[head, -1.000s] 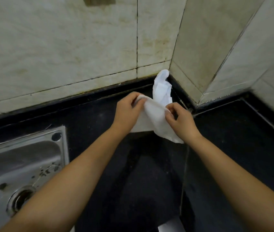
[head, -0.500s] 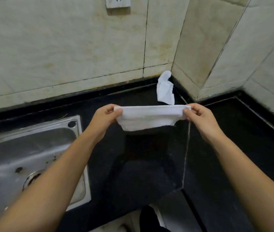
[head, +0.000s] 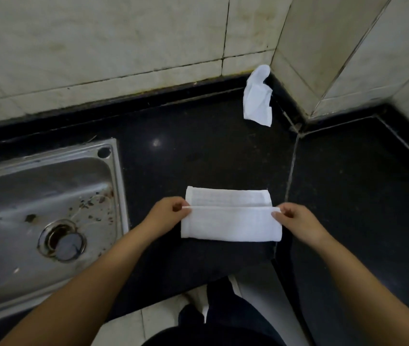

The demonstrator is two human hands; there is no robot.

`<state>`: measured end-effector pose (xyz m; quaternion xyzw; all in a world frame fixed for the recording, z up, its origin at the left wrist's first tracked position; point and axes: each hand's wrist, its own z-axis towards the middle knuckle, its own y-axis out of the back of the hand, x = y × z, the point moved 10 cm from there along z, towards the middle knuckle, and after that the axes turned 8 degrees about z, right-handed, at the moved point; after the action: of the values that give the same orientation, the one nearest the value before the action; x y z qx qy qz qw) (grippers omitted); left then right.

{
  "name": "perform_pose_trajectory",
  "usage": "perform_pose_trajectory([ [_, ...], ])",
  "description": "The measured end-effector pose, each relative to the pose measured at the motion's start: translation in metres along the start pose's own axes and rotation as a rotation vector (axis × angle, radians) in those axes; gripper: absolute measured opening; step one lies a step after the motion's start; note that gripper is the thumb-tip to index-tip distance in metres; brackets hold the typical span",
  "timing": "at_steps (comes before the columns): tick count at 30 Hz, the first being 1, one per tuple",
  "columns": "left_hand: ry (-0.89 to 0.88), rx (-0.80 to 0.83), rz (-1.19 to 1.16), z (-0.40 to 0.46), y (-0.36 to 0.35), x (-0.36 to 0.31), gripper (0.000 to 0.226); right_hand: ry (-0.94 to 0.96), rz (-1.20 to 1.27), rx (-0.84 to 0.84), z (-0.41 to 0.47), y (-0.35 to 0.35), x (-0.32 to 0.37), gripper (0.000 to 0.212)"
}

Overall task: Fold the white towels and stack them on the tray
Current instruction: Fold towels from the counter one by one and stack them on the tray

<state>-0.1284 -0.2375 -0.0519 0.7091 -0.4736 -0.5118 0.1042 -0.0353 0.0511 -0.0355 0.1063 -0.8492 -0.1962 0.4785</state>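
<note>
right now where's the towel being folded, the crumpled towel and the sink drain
folded towel [head: 231, 224], head view, middle of its near flap
crumpled towel [head: 258, 101], head view, its middle
sink drain [head: 67, 243], head view, the strainer

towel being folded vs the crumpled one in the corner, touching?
Apart. The head view shows the towel being folded near the counter's front edge, with bare black countertop between it and the crumpled towel.
</note>
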Motion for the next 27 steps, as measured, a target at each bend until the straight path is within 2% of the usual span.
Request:
perform_pose_trajectory([
  [3,-0.005,-0.144,0.025,0.028,0.020,-0.020,0.014,-0.010,-0.116,-0.112,0.032,0.012,0.014,0.033],
  [5,-0.008,-0.219,0.135,0.043,0.024,-0.026,0.013,-0.022,-0.212,-0.128,0.050,0.009,0.017,0.031],
  [8,0.029,-0.276,0.341,0.053,0.018,-0.023,0.014,-0.022,-0.463,-0.137,0.063,-0.001,0.020,0.008],
  [11,0.124,-0.369,0.325,0.036,0.015,-0.006,0.040,0.150,-0.706,-0.176,0.070,-0.014,0.050,0.038],
  [12,0.138,-0.380,0.328,0.028,0.012,-0.001,0.049,0.223,-0.732,-0.161,0.073,-0.025,0.066,0.043],
  [14,0.159,-0.371,0.400,0.011,0.001,0.007,0.062,0.306,-0.725,-0.022,0.085,-0.064,0.091,0.044],
  [17,0.200,-0.380,0.492,-0.005,-0.010,0.017,0.068,0.367,-0.750,0.194,0.092,-0.136,0.113,0.043],
  [20,0.209,-0.381,0.522,-0.010,-0.014,0.019,0.061,0.384,-0.863,0.256,0.095,-0.177,0.120,0.039],
  [23,0.188,-0.344,0.511,-0.010,-0.016,0.018,0.039,0.294,-0.884,0.328,0.098,-0.184,0.113,0.030],
  [25,0.159,-0.300,0.407,-0.005,-0.013,0.013,0.022,0.205,-0.684,0.385,0.098,-0.170,0.113,0.021],
  [27,0.131,-0.264,0.144,0.003,0.001,0.003,0.009,0.223,-0.442,0.375,0.097,-0.144,0.132,0.011],
])
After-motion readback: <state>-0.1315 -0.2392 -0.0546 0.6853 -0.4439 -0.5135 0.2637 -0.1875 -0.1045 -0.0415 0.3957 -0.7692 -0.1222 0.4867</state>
